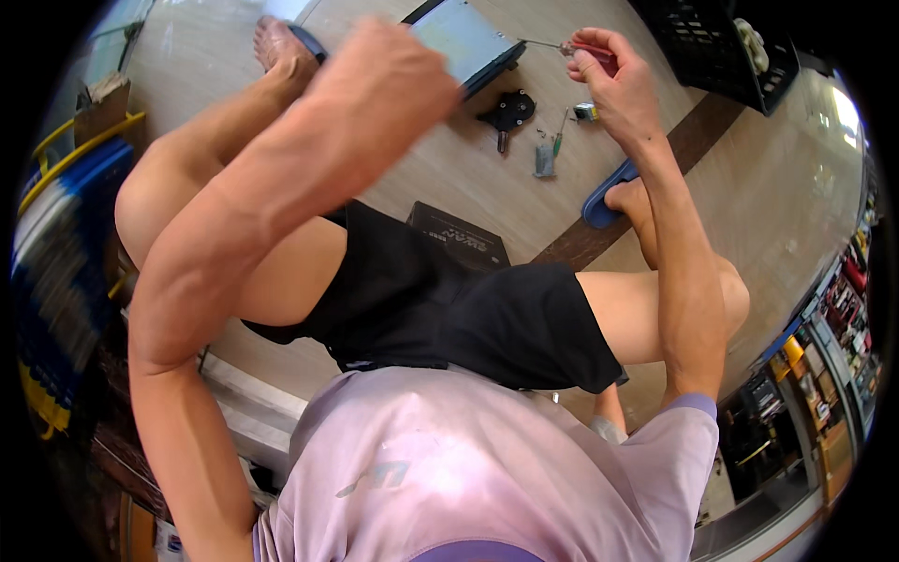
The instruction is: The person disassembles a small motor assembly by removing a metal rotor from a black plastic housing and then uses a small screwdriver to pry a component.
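My right hand (613, 89) is closed round the red handle of a screwdriver (543, 43), whose thin metal shaft points left to the edge of a flat panel. That panel (459, 42) has a light plate in a black frame and lies on the floor. My left hand (393, 80), raised and slightly blurred, is curled into a fist in front of the panel's left side. Its fingertips, and anything in them, are hidden. Nearer me on the floor are a black round part with a short stem (510, 112), a green-handled screwdriver (559, 140) and a small plastic packet (545, 161).
A small box (585, 111) lies below my right hand. At the far right stands a black plastic crate (726, 51). A black box (459, 236) sits between my legs. Blue and yellow goods (75, 215) line the left; crowded shelves (833, 375) line the right.
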{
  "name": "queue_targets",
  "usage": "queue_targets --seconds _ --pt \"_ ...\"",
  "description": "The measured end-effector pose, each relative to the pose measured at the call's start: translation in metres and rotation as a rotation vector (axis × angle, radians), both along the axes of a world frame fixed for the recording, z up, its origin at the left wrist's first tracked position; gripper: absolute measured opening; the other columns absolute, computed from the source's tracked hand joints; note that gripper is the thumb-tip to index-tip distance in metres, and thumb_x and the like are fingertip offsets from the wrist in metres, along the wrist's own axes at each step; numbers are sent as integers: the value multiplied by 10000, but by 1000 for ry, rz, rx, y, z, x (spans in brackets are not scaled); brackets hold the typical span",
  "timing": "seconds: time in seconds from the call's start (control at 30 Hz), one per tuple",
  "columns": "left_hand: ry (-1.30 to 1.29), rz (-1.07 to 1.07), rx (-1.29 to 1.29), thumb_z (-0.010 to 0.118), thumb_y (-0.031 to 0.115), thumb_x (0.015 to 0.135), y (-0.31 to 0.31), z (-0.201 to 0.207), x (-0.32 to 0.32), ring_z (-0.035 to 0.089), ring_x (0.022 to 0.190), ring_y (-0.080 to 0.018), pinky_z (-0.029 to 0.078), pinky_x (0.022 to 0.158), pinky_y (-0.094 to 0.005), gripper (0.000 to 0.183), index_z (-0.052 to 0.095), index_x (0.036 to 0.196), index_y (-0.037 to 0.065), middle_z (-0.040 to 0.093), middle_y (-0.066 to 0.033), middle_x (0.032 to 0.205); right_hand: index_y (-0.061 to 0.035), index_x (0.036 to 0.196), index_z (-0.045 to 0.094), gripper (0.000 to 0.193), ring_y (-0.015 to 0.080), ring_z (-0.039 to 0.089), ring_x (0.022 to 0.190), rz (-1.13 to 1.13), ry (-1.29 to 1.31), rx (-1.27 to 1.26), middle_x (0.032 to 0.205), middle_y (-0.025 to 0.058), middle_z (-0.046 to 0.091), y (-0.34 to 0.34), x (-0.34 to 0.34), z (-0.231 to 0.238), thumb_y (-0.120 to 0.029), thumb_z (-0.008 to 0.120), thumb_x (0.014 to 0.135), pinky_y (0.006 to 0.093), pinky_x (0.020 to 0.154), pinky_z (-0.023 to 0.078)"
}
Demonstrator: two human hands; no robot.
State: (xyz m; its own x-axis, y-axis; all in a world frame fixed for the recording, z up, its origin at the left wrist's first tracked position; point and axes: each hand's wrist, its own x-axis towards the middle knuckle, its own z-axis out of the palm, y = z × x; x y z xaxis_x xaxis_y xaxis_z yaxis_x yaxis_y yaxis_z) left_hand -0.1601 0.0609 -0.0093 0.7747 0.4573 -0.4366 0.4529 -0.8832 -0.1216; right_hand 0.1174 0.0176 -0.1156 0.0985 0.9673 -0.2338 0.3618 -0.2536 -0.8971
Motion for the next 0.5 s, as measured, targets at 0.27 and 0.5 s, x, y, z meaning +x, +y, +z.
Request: queue_targets --seconds 0.27,0.5 --pt "104 -325 -706 693 216 910 -59 13 30 707 1030 -238 466 876 -424 188 800 1045 142 759 -34 1032 32 1270 647 287 164 734 977 64 -118 -20 1156 112 737 35 -17 -10 -136 631 1037 296 865 616" --pt "115 -251 -376 757 281 861 -31 15 46 671 1115 -338 444 1008 -520 341 781 1135 79 742 -124 1136 6 1243 666 286 143 744 905 154 -302 -82 1035 98 770 44 -29 -11 -167 641 1017 284 835 594"
